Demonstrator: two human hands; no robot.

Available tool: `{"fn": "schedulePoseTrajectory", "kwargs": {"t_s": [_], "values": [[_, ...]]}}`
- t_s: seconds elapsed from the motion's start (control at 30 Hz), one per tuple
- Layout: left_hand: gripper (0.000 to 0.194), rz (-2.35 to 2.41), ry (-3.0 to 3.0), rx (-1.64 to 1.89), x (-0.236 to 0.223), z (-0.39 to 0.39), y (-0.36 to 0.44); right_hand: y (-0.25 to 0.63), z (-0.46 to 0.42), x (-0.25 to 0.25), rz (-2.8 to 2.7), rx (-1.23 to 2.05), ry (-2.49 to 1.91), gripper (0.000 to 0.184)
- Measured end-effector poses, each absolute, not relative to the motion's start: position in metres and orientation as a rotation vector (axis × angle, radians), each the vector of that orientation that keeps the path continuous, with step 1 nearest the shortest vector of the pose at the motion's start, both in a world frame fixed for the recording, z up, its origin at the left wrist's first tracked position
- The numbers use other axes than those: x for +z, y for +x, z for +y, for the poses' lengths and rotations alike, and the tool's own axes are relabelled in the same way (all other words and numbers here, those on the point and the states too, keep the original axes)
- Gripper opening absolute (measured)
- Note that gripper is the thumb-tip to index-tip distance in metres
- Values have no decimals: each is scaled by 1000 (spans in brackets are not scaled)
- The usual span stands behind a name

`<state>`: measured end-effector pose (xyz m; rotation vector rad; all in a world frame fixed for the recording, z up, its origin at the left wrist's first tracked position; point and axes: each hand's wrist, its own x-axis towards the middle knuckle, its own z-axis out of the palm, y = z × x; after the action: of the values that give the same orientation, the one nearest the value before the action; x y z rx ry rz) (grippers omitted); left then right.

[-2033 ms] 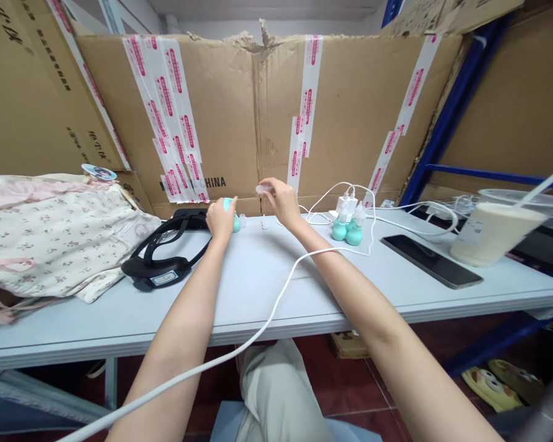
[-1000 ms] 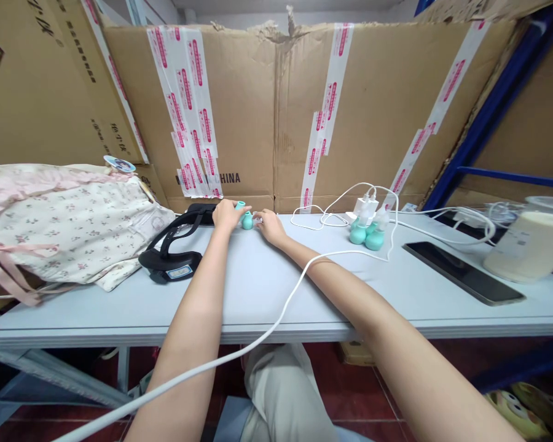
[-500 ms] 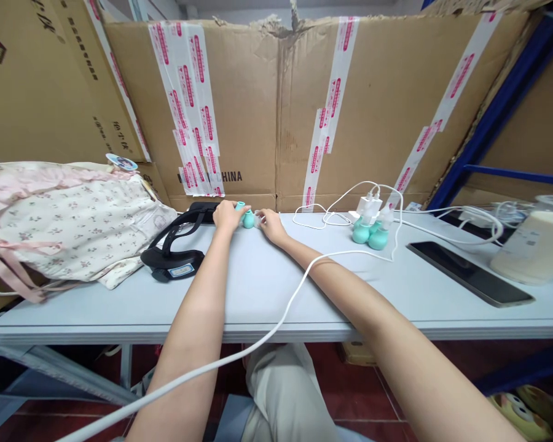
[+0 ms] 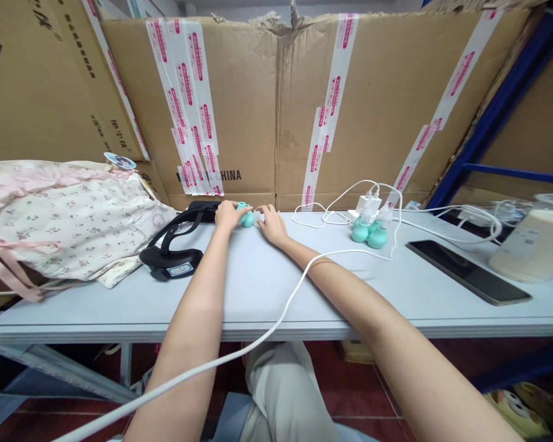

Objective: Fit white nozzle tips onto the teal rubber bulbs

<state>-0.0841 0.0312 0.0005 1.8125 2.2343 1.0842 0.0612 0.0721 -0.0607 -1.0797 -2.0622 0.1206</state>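
Observation:
My left hand [image 4: 228,216] is at the back of the table, fingers closed on a small turquoise squeeze bulb [image 4: 242,206] that its fingers partly cover. Close by its fingertips is a second turquoise bulb [image 4: 247,220]. My right hand [image 4: 271,226] rests just to the right, fingers bent over a small clear tip [image 4: 258,216] beside that second bulb. Whether tip and bulb are joined I cannot tell. Further right stands a cluster of several turquoise bulbs [image 4: 376,237] with clear tips.
A black head strap device [image 4: 170,264] and a floral bag [image 4: 74,215] lie to the left. A white cable [image 4: 299,291] crosses over my right forearm. White chargers [image 4: 367,207], a phone [image 4: 465,270] and a cloudy plastic tub [image 4: 534,245] are on the right. Cardboard [image 4: 244,110] walls the back.
The bulb in my left hand has shifted slightly to the right, nearer the second bulb. My right fingers have moved a little over the clear tip. The view has shifted slightly.

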Motion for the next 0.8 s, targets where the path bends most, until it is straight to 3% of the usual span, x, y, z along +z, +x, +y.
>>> {"fn": "schedulePoseTrajectory", "kwargs": {"t_s": [0.3,0.8], "values": [[45,2182,1919,939,3,31,-86,64,59,-56,-2050,76,-1018,26],[38,2167,2098,645,0,35,-89,64,58,-58,-2121,19,-1002,29]]}}
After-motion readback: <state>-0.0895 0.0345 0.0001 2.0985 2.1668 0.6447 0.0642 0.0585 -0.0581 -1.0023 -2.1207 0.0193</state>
